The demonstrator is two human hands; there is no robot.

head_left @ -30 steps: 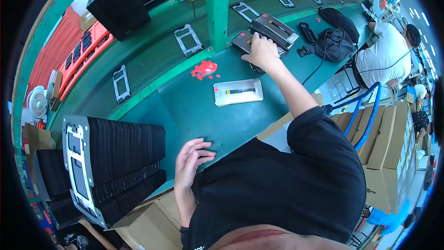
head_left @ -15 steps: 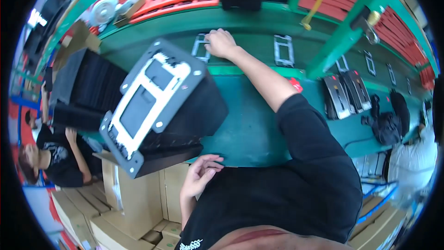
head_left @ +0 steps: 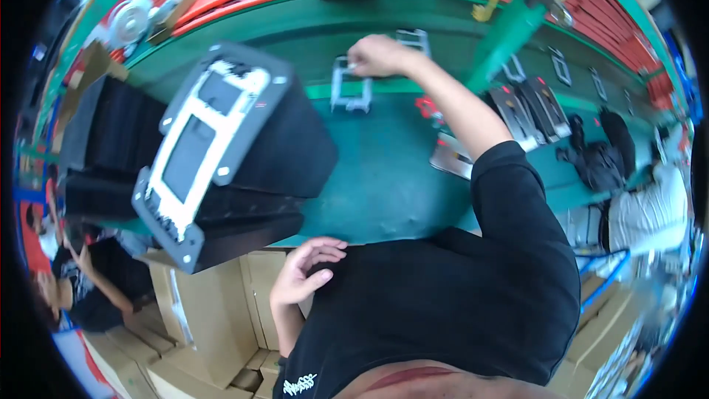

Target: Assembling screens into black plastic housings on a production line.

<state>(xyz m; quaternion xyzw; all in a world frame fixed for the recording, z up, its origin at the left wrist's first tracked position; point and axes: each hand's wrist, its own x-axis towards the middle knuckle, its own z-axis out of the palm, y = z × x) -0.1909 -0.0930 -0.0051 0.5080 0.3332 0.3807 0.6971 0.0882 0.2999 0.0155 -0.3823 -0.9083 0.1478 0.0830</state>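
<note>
I have the right hand [head_left: 377, 57] pinching a pale-grey rectangular frame [head_left: 351, 103] at twelve o'clock; the left hand [head_left: 301, 273], loosely curled, hovers at seven beside the green tabletop [head_left: 391, 185].

The tray stack [head_left: 284, 133] stands left of the frame [head_left: 351, 106], the bag [head_left: 602, 168] right.

Right arm stretched up and leftward from centre right, right forearm [head_left: 464, 109] slanting bare across the frame. My right hand [head_left: 380, 56] at upper centre, fingers bent, tips drawn together at left. My left hand [head_left: 303, 273] lower, left of centre: fingers loosely curled rightward, thumb apart.
</note>
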